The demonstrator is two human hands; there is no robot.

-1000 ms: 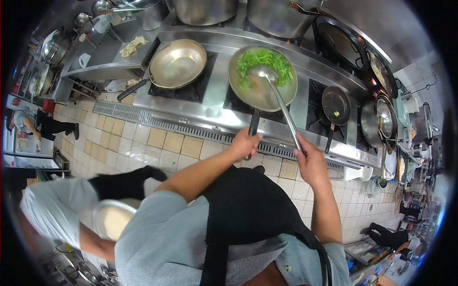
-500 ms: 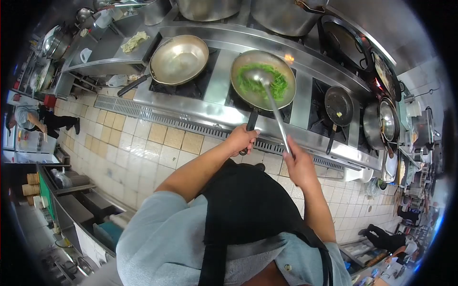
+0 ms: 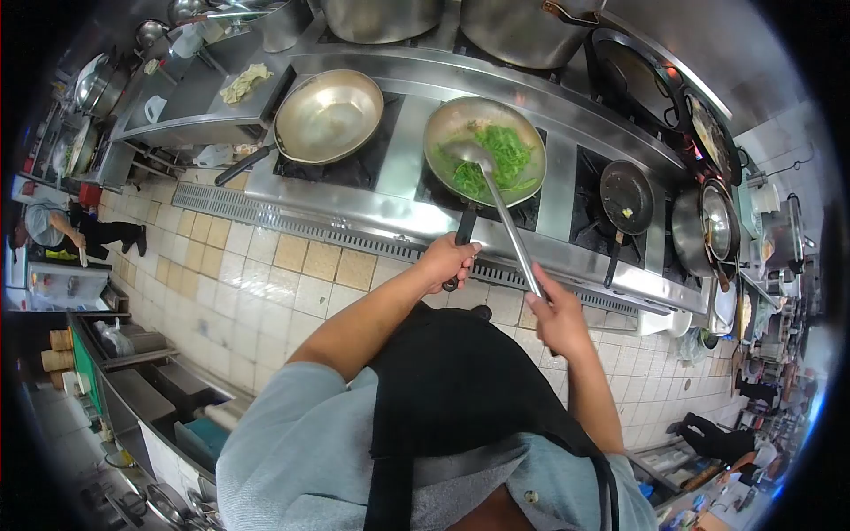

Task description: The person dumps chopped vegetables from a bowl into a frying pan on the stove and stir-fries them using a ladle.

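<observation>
My left hand (image 3: 444, 264) is closed around the black handle of a frying pan (image 3: 448, 126), which sits over a burner in the middle of the stove. Chopped green vegetables (image 3: 507, 154) lie in the pan, heaped toward its far and right side. In my right hand (image 3: 560, 319) is the long metal handle of a ladle (image 3: 508, 217). The ladle's bowl is down in the pan, against the left part of the greens. To the left, a larger pan (image 3: 329, 115) with a pale inside rests on another burner, touched by neither hand.
A small dark pan (image 3: 627, 196) with a bit of food stands on the right burner. Large steel pots (image 3: 522, 31) line the back. A crumpled cloth (image 3: 247, 83) lies on the left counter. One person (image 3: 62, 228) stands far left, another (image 3: 722, 441) at lower right.
The ladle's bowl has moved a little toward me and to the left in the pan. The greens now sit more bunched. A small flame behind the pan no longer shows.
</observation>
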